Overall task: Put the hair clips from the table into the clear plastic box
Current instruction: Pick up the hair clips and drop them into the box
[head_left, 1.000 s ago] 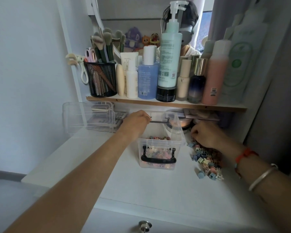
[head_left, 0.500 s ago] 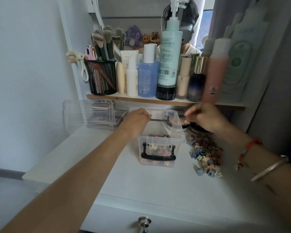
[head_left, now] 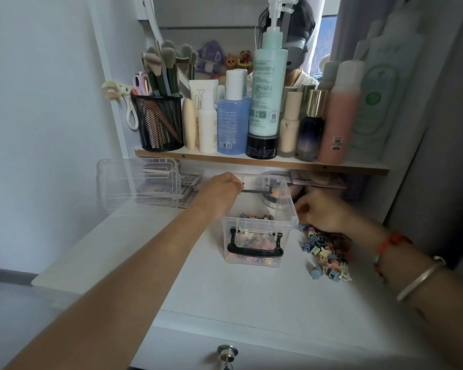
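Note:
The clear plastic box (head_left: 254,259) with a black handle stands mid-table, and several small hair clips lie inside it. Its lid (head_left: 278,193) is tipped up and back. My left hand (head_left: 219,189) grips the lid's left edge. To the right of the box a pile of small pastel hair clips (head_left: 325,252) lies on the white table (head_left: 225,297). My right hand (head_left: 325,209) hovers low over the far end of that pile, beside the box's right rim. Its fingers are curled and blurred, and the fingertips are hidden.
A wooden shelf (head_left: 262,162) packed with bottles and a black mesh brush cup (head_left: 159,122) overhangs the back of the table. A clear organiser (head_left: 139,182) sits at the back left. Compacts lie under the shelf behind the box. A drawer knob (head_left: 226,352) is at the front.
My right hand went from the clip pile up over the open box and has dropped back to the pile's far end. My left hand has kept hold of the lid.

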Action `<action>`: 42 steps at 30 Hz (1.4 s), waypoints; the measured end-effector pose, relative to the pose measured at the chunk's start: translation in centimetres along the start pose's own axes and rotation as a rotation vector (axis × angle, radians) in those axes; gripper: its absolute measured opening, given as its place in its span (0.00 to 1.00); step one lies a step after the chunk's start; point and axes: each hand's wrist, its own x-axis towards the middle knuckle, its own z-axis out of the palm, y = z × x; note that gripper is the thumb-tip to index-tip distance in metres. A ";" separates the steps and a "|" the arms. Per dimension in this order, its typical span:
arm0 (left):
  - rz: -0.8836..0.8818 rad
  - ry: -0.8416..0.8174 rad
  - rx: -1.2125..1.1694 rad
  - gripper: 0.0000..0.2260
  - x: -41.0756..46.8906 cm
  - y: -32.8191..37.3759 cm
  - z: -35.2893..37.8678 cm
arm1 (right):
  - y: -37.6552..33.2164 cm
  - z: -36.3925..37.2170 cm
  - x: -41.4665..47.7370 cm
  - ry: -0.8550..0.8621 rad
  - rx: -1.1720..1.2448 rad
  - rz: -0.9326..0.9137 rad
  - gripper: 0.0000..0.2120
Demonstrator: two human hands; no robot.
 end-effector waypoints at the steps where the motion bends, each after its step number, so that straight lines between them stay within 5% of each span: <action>1: -0.003 0.005 -0.002 0.13 0.0 0.0 0.0 | 0.0 0.3 0.1 -0.005 -0.027 -0.003 0.08; 5: -0.014 0.012 -0.005 0.13 -0.1 0.0 0.0 | -0.7 0.2 0.3 0.032 -0.056 0.019 0.16; 10: -0.020 0.011 0.004 0.13 0.0 0.1 0.0 | -0.5 0.4 0.4 0.103 -0.045 0.034 0.11; 14: -0.011 0.001 0.000 0.13 -0.1 0.0 0.0 | -2.0 -1.3 0.4 0.439 0.449 0.065 0.10; 18: -0.008 0.007 -0.008 0.13 -0.2 0.1 0.0 | -3.7 -2.9 0.2 0.322 0.855 -0.046 0.10; 22: -0.012 0.007 -0.004 0.13 -0.2 0.1 0.0 | -2.2 -2.7 0.0 0.267 0.510 0.002 0.06; 26: -0.011 0.010 -0.003 0.14 0.0 0.1 0.1 | -0.7 -0.8 -1.0 -0.124 0.020 0.025 0.06; 28: -0.010 0.007 -0.001 0.14 -0.1 0.1 0.1 | -0.5 -0.2 -1.1 -0.147 -0.110 -0.014 0.06; 30: -0.009 0.009 -0.007 0.14 0.0 0.1 0.1 | -0.6 -0.5 -0.9 -0.031 -0.078 -0.024 0.07; 35: -0.022 0.010 -0.020 0.14 -0.1 0.1 0.0 | -2.7 -3.2 -0.7 0.454 0.527 -0.084 0.02; 39: -0.019 0.013 -0.015 0.14 -0.1 0.0 0.0 | -3.2 -4.0 -0.8 0.333 0.603 -0.131 0.08; 42: -0.016 0.012 -0.014 0.14 -0.1 0.1 0.0 | -1.2 -3.1 -0.8 0.250 0.254 -0.010 0.09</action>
